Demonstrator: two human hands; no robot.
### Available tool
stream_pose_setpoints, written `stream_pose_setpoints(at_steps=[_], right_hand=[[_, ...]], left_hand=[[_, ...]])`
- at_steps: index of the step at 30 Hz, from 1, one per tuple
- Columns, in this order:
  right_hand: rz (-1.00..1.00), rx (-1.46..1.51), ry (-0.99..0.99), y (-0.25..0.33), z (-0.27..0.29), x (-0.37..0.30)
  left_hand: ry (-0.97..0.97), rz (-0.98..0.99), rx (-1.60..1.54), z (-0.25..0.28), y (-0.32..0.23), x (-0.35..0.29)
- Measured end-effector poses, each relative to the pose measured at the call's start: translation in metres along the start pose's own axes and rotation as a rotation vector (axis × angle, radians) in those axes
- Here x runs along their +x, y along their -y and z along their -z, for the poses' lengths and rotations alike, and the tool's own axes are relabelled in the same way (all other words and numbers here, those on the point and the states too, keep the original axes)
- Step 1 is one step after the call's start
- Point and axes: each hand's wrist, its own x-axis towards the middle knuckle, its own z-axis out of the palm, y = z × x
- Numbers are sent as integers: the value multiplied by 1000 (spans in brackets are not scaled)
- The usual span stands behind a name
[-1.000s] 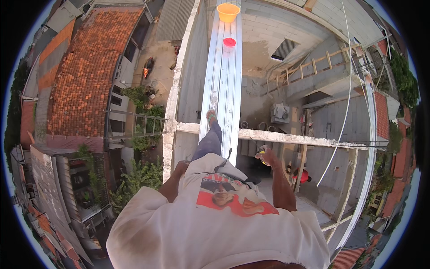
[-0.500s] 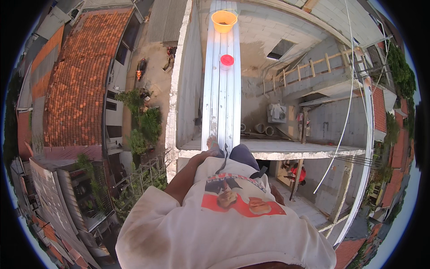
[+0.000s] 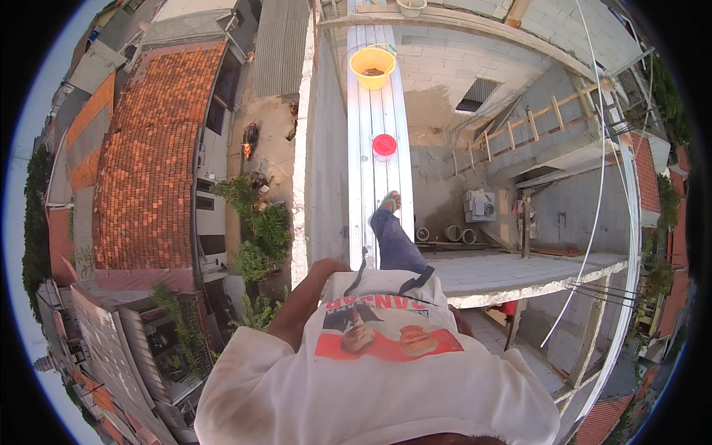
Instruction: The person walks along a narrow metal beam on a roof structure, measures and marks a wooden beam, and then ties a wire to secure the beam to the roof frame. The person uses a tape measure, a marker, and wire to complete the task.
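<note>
- Left hand (image 3: 336,265) at the edge of the shirt (image 3: 386,393), mostly hidden; I cannot tell its fingers' state.
- Right hand out of my sight; fingers unreadable.
- Red-lidded tub (image 3: 383,145) on metal planks (image 3: 363,182), beyond the sandalled foot (image 3: 391,201).
- Yellow bucket (image 3: 372,84), brownish contents, farther along the planks.

Soft, even daylight fills the frame, leaving only faint shadows. Glare nearly bleaches the metal planks (image 3: 371,182) at upper centre, while the room below right of centre sits dimmer. Straight edges bow toward the rim (black corners, bluish fringe at left), where detail turns soft; the middle looks reasonably sharp.
</note>
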Motion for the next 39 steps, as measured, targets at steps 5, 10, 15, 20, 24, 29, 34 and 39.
stream_pose_setpoints(at_steps=[5, 10, 15, 20, 24, 29, 34, 39], right_hand=[[17, 64, 26, 109, 47, 66], [126, 213, -3, 220, 113, 116], [148, 154, -153, 328, 203, 122], [255, 127, -221, 385, 248, 149], [303, 128, -277, 430, 274, 168], [265, 142, -177, 544, 321, 194], [329, 66, -199, 678, 378, 246], [290, -40, -190, 809, 450, 283]], left_hand=[[-306, -256, -47, 113, 54, 9], [-748, -242, -13, 182, 96, 34], [-688, 43, -1032, 263, 70, 5], [-1099, -355, -124, 299, 115, 35], [-586, 51, -1058, 340, 81, 18], [-566, -59, -442, 422, 126, 53], [-579, -127, 136, 559, 168, 85], [-687, -160, 178, 725, 127, 24]])
